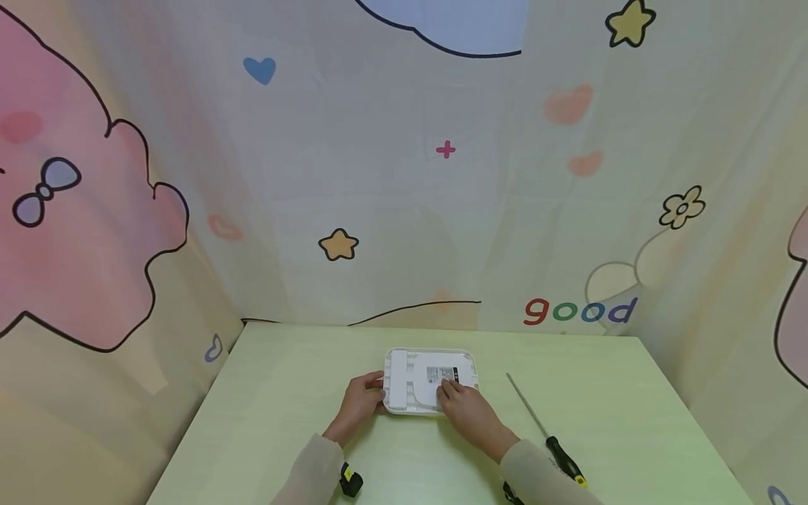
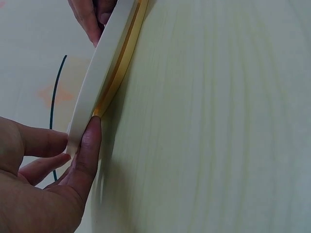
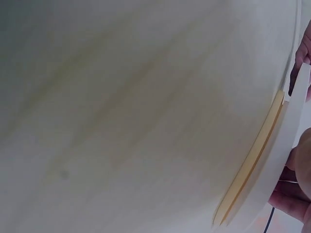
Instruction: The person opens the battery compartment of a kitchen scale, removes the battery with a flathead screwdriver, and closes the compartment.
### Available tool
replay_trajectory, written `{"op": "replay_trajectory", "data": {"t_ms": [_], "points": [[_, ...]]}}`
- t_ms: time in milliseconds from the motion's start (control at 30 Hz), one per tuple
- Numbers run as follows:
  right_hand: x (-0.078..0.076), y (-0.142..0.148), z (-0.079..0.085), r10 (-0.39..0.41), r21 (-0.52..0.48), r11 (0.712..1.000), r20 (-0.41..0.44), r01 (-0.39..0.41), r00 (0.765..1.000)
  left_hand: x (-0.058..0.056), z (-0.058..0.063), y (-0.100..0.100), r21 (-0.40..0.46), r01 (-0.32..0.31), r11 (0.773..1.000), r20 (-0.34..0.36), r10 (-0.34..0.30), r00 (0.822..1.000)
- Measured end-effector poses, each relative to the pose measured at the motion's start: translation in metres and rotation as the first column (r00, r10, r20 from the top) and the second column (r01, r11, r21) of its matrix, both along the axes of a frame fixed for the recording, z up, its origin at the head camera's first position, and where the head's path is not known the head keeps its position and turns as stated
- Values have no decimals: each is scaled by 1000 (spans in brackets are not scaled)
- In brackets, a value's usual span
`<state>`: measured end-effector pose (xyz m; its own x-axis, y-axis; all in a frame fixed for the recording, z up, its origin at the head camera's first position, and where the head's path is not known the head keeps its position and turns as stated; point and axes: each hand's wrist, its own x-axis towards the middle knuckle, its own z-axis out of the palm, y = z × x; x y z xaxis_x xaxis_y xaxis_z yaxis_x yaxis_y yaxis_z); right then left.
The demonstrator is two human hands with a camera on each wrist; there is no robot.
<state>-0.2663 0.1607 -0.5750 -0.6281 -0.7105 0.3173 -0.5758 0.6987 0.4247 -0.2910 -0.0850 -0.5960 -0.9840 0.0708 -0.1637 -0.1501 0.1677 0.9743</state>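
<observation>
A flat white plastic case (image 1: 398,396) with rounded corners lies on the table, its printed label (image 1: 442,374) facing up. My left hand (image 1: 361,401) grips the case's left edge; the left wrist view shows the thumb (image 2: 87,158) against the side near the table and fingers on the other face. Over the near right part of the case, my right hand (image 1: 470,414) touches the face beside the label with its fingertips. Whether those fingers pinch something small is hidden. Both wrist views show a yellowish band (image 3: 252,160) along the case's underside.
Right of my right hand lies a long screwdriver (image 1: 564,459) with a black and yellow handle, its shaft pointing away. Black devices sit at both wrists, one visible by the left sleeve (image 1: 309,470). A printed curtain (image 1: 391,175) rises behind the pale wooden table (image 1: 284,379).
</observation>
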Motion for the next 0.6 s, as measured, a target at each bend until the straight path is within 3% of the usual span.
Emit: {"op": "replay_trajectory", "data": {"t_ms": [367,600], "points": [[-2,1,-1,-20,-20,1000,40,21,999,1,1,0,0,-4,1000,0,4,1000],[-7,4,1,-22,-88,996,104,31,994,3,4,0,-26,5,1000,-16,-5,1000]]}}
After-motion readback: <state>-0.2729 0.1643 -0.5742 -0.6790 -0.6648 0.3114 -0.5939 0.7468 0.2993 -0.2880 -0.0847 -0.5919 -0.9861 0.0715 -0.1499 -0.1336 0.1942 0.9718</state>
